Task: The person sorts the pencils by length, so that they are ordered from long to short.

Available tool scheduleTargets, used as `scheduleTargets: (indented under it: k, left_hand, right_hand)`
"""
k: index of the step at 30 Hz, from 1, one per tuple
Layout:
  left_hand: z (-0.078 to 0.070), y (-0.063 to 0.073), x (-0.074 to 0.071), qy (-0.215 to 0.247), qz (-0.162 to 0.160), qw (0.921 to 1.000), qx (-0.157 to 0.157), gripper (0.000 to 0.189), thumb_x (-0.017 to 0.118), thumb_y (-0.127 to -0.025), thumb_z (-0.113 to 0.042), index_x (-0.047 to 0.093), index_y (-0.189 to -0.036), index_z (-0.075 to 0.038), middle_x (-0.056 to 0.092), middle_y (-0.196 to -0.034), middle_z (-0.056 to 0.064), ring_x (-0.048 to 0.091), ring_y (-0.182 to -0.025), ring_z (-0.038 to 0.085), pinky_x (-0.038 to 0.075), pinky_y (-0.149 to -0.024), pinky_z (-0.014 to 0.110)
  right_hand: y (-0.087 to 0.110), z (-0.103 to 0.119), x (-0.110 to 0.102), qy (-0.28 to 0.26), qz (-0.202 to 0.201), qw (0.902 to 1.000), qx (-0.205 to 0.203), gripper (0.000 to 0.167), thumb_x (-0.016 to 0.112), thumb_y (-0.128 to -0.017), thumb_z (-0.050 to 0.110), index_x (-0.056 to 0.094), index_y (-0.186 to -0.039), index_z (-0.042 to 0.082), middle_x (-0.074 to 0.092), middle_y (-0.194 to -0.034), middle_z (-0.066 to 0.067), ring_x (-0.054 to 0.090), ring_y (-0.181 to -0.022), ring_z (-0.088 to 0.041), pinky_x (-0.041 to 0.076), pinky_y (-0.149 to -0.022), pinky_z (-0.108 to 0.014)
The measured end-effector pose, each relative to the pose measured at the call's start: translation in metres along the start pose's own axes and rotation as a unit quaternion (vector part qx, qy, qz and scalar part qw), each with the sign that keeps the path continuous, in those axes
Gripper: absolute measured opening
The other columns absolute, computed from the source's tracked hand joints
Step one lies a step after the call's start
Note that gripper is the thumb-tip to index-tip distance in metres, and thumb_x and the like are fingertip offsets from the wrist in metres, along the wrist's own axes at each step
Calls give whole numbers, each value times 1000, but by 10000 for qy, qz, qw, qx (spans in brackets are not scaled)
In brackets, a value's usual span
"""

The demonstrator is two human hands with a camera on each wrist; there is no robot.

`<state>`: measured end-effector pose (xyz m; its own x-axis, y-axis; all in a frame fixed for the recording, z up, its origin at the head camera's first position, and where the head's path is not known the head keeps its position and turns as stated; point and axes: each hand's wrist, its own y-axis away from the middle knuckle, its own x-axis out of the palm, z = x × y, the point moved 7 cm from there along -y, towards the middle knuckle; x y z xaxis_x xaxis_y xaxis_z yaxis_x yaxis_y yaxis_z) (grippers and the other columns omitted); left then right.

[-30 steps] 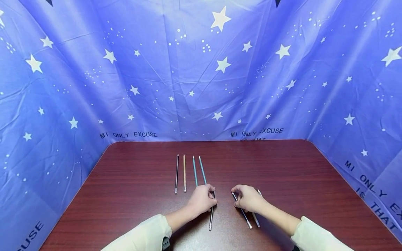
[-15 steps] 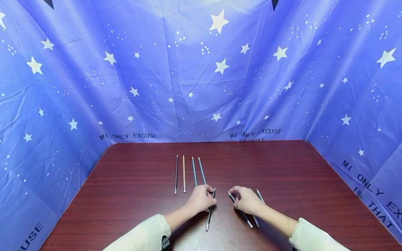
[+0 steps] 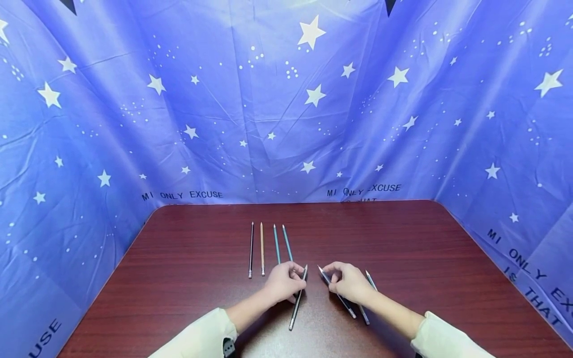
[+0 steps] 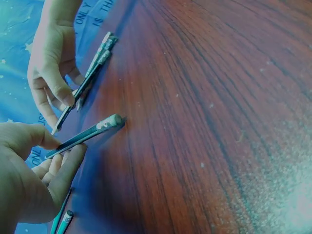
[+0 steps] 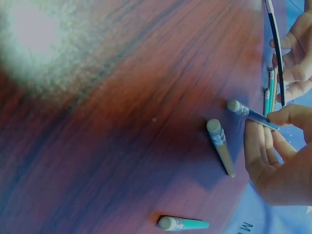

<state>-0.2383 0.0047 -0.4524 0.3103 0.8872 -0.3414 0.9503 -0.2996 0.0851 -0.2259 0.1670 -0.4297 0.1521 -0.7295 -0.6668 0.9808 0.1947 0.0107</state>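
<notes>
In the head view, my left hand pinches a dark pencil between thumb and fingers, its point away from me and its eraser end toward me. To its right, my right hand pinches another dark pencil, slanted with the point up and left. The two pencil points are near each other but apart. Beneath my right hand a teal pencil lies partly hidden. The right wrist view also has a tan pencil on the table, beside the held one.
Left of my hands lie a black pencil, a natural wood pencil and two teal pencils, the latter partly behind my left hand. The reddish-brown table ends at a blue star-printed cloth.
My right hand's pencil has shifted left and away from me, its point now nearer the left one. The left pencil's eraser end has swung left. The pencils lying at left stay put.
</notes>
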Motion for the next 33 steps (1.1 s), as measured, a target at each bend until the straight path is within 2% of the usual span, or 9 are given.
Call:
scheduleTargets:
  k: [5,11,15,20,25,33]
  left_hand:
    - [1,1,-5,431,-74,9990,-122,29,59,-71,2,59,-101,2,61,-76,4,57,-56,11,57,-47,31]
    - [0,-2,-9,888,-207,9955,-257,34,55,-71,4,57,-105,4,58,-77,3,58,-56,11,58,-50,32]
    - [-2,-2,-12,1306,-285,9906,-303,38,57,-72,3,55,-110,5,56,-78,2,58,-57,11,59,-51,32]
    - [-4,-3,-12,1874,-294,9814,-286,42,60,-78,-1,52,-118,6,61,-84,4,60,-61,11,60,-57,35]
    - [-5,-3,-11,2199,-351,9744,-308,43,60,-81,-2,49,-122,6,62,-90,7,61,-67,11,60,-58,32]
    - [-3,-2,-7,2416,-487,9683,-412,43,60,-81,-2,49,-122,6,61,-90,6,62,-70,13,60,-61,32]
  right_hand:
    - [-2,-2,-1,-845,196,9960,194,38,61,-70,-4,61,-109,0,54,-70,0,48,-54,-9,46,-46,-21]
    - [-4,-1,-2,-1777,596,9814,417,44,58,-76,-2,53,-119,-8,59,-77,-4,54,-62,-10,56,-54,-33]
    - [-8,-1,-4,-2244,725,9696,652,48,57,-78,0,49,-125,-9,62,-79,-3,57,-64,-10,57,-56,-29]
    - [-10,2,-7,-2753,819,9550,740,52,59,-81,2,44,-129,-10,63,-79,1,56,-66,-8,55,-57,-23]
    - [-10,5,-6,-2996,891,9472,717,55,60,-82,3,40,-131,-11,63,-78,5,55,-67,-6,54,-57,-20]
    - [-10,2,-5,-2930,719,9491,904,54,61,-80,6,45,-130,-7,62,-78,4,56,-70,-10,56,-64,-25]
